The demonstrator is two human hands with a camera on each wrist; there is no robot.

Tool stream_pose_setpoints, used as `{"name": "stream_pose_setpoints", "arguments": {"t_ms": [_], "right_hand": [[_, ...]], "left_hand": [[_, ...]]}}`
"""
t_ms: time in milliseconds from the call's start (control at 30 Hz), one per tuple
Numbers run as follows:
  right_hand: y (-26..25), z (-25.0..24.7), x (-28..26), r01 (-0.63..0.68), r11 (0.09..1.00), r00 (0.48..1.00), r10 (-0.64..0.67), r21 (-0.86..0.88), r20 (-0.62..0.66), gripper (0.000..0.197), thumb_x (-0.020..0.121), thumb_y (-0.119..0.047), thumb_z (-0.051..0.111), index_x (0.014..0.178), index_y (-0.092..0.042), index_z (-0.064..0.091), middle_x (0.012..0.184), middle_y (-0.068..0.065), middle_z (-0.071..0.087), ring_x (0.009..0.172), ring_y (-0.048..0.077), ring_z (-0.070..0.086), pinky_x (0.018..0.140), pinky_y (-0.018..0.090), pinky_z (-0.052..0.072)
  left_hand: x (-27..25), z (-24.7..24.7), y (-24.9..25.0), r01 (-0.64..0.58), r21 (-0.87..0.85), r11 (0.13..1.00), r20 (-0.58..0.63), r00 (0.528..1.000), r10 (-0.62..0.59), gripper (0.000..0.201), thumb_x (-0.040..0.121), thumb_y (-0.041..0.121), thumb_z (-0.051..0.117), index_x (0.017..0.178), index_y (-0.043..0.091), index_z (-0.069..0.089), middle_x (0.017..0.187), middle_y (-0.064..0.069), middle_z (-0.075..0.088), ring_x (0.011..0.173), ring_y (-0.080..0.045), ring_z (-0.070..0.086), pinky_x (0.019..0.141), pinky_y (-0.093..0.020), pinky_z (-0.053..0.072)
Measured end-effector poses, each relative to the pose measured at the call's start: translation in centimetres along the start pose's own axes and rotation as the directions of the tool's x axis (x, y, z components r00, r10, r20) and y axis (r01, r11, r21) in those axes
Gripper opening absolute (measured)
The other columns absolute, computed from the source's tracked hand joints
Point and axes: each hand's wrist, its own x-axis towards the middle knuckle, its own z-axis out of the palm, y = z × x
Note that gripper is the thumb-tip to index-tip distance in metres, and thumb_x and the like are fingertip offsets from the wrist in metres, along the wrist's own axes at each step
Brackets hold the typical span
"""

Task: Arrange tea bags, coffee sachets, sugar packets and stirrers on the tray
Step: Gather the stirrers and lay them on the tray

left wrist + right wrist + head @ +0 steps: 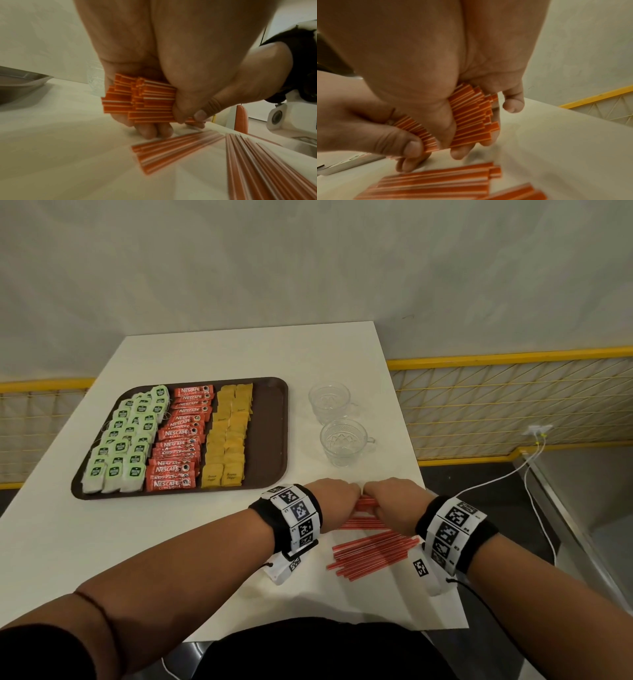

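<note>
A brown tray [270,433] on the white table carries rows of green tea bags [126,443], red coffee sachets [178,440] and yellow sugar packets [227,436]; its right strip is bare. Both hands grip one bundle of red-and-white stirrers [364,503] just above the table's near right part. My left hand [334,491] holds the bundle's left end [137,100], my right hand [394,498] its right end [471,119]. Fingers and thumbs curl round it. More loose stirrers [373,553] lie on the table below the hands [171,148] [436,178].
Two clear glass cups [330,402] [344,441] stand to the right of the tray, just beyond the hands. The table's right edge [428,501] is close to my right wrist. A yellow-framed mesh railing [513,392] runs behind.
</note>
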Motion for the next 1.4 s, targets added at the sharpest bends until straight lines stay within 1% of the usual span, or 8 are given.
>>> {"name": "stream_pose_setpoints", "arguments": {"t_ms": [367,533,733,867,1000,1100,1167,1400], "right_hand": [[0.4,-3.9,-1.4,0.202,0.878,0.959,-0.088,0.435,-0.268,0.022,0.087,-0.038,0.071,0.098,-0.019,0.068,0.078,-0.009,0.064,0.067,0.003,0.055,0.059,0.011,0.04],[-1.6,-4.4,-0.9,0.217,0.462,0.956,0.077,0.86,-0.283,0.035,0.096,-0.042,0.056,0.077,-0.012,0.058,0.059,0.0,0.049,0.045,0.014,0.04,0.042,0.022,0.034],[-3.1,-4.2,0.9,0.283,0.45,0.87,0.251,0.847,-0.424,0.042,0.098,-0.026,0.057,0.065,0.0,0.054,0.048,0.0,0.047,0.039,0.015,0.037,0.043,0.021,0.03],[-3.7,-4.5,1.6,0.313,0.367,0.842,0.32,0.876,-0.435,0.046,0.095,-0.024,0.061,0.051,-0.016,0.049,0.044,-0.002,0.043,0.036,0.016,0.034,0.042,0.021,0.028],[-4.4,-5.3,2.4,0.336,0.305,0.821,0.369,0.891,-0.436,0.052,0.095,-0.024,0.062,0.046,-0.02,0.044,0.042,-0.005,0.036,0.034,0.015,0.029,0.042,0.021,0.027],[-5.3,-5.3,3.5,0.353,0.346,0.8,0.37,0.869,-0.473,0.05,0.094,-0.028,0.062,0.047,-0.021,0.047,0.043,-0.004,0.038,0.036,0.016,0.032,0.044,0.023,0.029],[-6.4,-5.3,4.6,0.354,0.413,0.782,0.362,0.839,-0.508,0.042,0.09,-0.035,0.064,0.052,-0.022,0.052,0.045,-0.004,0.043,0.04,0.018,0.038,0.049,0.025,0.033],[-7.9,-6.7,7.2,0.291,0.633,0.785,0.27,0.717,-0.557,0.034,0.088,-0.024,0.067,0.055,-0.02,0.057,0.044,-0.011,0.049,0.041,0.007,0.043,0.05,0.021,0.034]], "left_hand": [[-3.3,-4.3,-2.3,0.052,0.025,0.998,-0.222,0.974,-0.045,0.033,0.096,0.053,0.046,0.107,0.023,0.053,0.087,0.001,0.062,0.075,-0.02,0.056,0.064,-0.031,0.039],[-4.1,-5.0,-2.0,0.068,0.053,0.996,-0.374,0.926,-0.043,0.03,0.097,0.046,0.046,0.106,0.018,0.053,0.095,-0.003,0.066,0.085,-0.025,0.063,0.065,-0.032,0.041],[-4.7,-5.9,-2.1,0.072,-0.209,0.975,-0.509,0.844,-0.171,0.031,0.083,0.048,0.068,0.098,0.028,0.05,0.084,0.009,0.066,0.077,-0.014,0.062,0.067,-0.026,0.045],[-5.7,-5.9,-3.5,0.057,-0.402,0.914,-0.507,0.817,-0.274,0.049,0.066,0.068,0.073,0.093,0.035,0.052,0.075,0.015,0.065,0.069,-0.003,0.062,0.065,-0.024,0.051],[-6.7,-6.0,-5.6,-0.104,-0.801,0.59,-0.458,0.74,-0.492,0.047,0.074,0.068,0.067,0.093,0.025,0.061,0.081,0.003,0.067,0.065,-0.007,0.063,0.057,-0.023,0.052],[-6.7,-6.5,-5.7,-0.18,-0.967,0.178,-0.249,0.795,-0.553,0.051,0.091,0.057,0.053,0.1,0.008,0.064,0.092,-0.013,0.067,0.077,-0.023,0.07,0.067,-0.039,0.061],[-6.6,-6.8,-5.9,-0.169,-0.982,0.082,-0.186,0.809,-0.557,0.053,0.095,0.056,0.049,0.096,0.005,0.065,0.086,-0.015,0.065,0.074,-0.027,0.068,0.07,-0.046,0.061],[-8.3,-6.6,-10.2,-0.017,-0.716,0.698,-0.245,0.942,-0.229,0.049,0.092,0.06,0.048,0.081,0.015,0.063,0.06,0.004,0.065,0.048,-0.013,0.057,0.047,-0.027,0.047]]}}
